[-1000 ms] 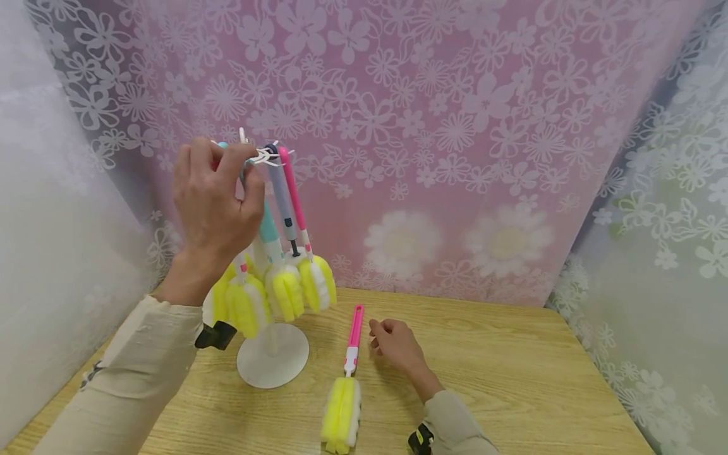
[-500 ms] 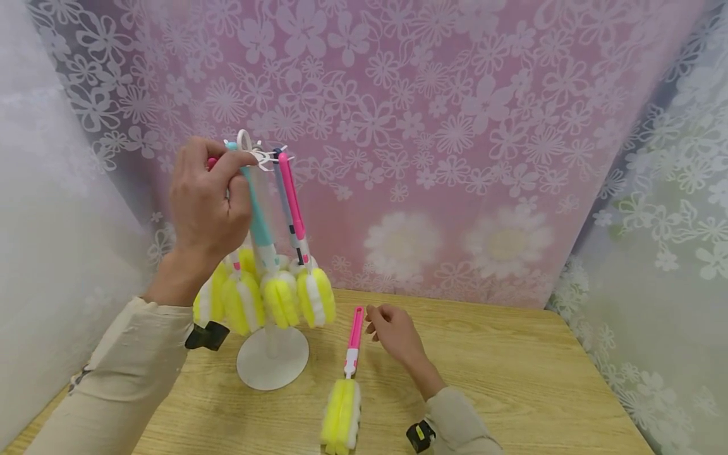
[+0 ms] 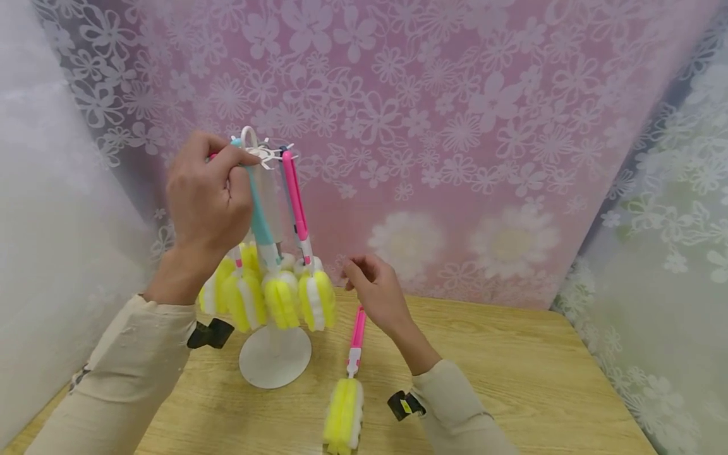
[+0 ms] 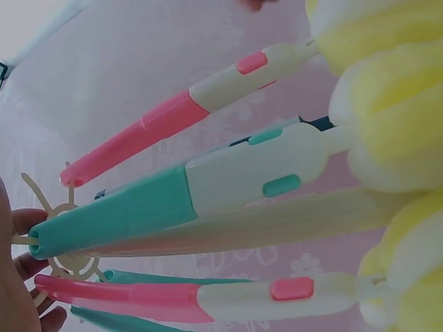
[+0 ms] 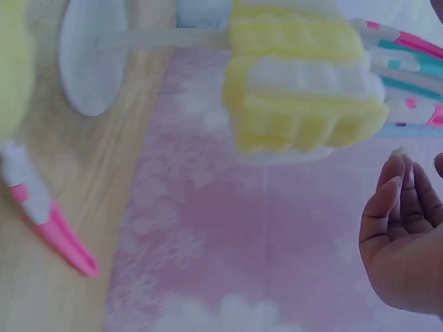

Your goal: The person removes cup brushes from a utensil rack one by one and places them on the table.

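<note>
A white brush stand (image 3: pixel 274 373) holds several yellow-and-white sponge bottle brushes by their handles, sponge heads down. My left hand (image 3: pixel 205 189) grips the stand's hook ring (image 3: pixel 264 153) at the top, partly covering it. In the left wrist view its fingers (image 4: pixel 29 220) lie around the hooks, beside the hanging ends of a teal brush (image 4: pixel 124 218) and a pink brush (image 4: pixel 124 294). My right hand (image 3: pixel 376 291) is raised with fingers loosely curled and nothing in them, right of the hanging brushes. Below it a loose pink-handled bottle brush (image 3: pixel 344 411) lies on the table.
The wooden table (image 3: pixel 483 379) ends at a pink flower-patterned curtain (image 3: pixel 455 158) at the back. Pale curtains (image 3: pixel 677 265) hang at both sides. The hanging sponge heads (image 5: pixel 297 83) cluster around the stand's pole.
The hanging brushes have turned around the stand, with the pink one swinging to the front right. My right hand has risen from beside the loose brush toward the stand.
</note>
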The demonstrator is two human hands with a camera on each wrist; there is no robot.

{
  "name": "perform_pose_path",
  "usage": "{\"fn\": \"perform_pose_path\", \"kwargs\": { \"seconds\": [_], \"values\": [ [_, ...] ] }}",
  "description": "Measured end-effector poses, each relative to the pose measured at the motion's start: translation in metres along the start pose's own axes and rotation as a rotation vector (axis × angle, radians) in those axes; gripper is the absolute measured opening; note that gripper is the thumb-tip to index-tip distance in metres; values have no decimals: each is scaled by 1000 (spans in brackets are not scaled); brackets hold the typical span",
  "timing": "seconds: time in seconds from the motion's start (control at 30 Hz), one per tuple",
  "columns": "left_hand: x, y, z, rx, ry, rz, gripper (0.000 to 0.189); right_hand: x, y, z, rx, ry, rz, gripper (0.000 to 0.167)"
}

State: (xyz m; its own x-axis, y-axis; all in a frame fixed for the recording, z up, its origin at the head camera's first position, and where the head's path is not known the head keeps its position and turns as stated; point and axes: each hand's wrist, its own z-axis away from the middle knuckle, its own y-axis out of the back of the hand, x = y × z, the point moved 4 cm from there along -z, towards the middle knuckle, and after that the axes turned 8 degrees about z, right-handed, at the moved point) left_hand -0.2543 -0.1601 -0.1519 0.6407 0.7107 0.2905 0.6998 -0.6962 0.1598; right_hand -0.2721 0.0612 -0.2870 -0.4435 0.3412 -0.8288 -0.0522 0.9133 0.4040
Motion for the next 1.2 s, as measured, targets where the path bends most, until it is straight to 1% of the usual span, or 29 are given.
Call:
{"fn": "perform_pose_path", "kwargs": {
  "seconds": [0.1,0.17,0.27,0.4,0.43,0.63,0.77,0.93,1.1,1.2],
  "values": [
    [2,1,-2,-17,7,-19,38,-32,0,-2,20,55,23,22],
    [3,1,-3,-29,13,-28,39,-44,-1,-5,23,81,38,25],
    [3,2,-3,-41,14,-35,39,-39,-9,-15,11,132,45,29],
    [4,0,-2,-41,-11,-58,39,-24,-19,-29,2,187,39,36],
    [4,-1,-2,-40,-27,-72,40,-26,-20,-30,7,192,42,37],
    [5,-5,0,-9,-59,-122,42,-32,-26,-39,35,188,39,39],
    [5,-7,2,-5,-62,-138,41,-35,-29,-46,36,194,26,38],
    [5,-8,3,-10,-54,-124,38,-37,-32,-50,21,183,29,35],
    [5,-8,3,14,-95,-118,42,-38,-31,-52,20,166,54,33],
    [4,-8,3,32,-107,-106,42,-39,-30,-52,18,163,53,32]
  ]
}}
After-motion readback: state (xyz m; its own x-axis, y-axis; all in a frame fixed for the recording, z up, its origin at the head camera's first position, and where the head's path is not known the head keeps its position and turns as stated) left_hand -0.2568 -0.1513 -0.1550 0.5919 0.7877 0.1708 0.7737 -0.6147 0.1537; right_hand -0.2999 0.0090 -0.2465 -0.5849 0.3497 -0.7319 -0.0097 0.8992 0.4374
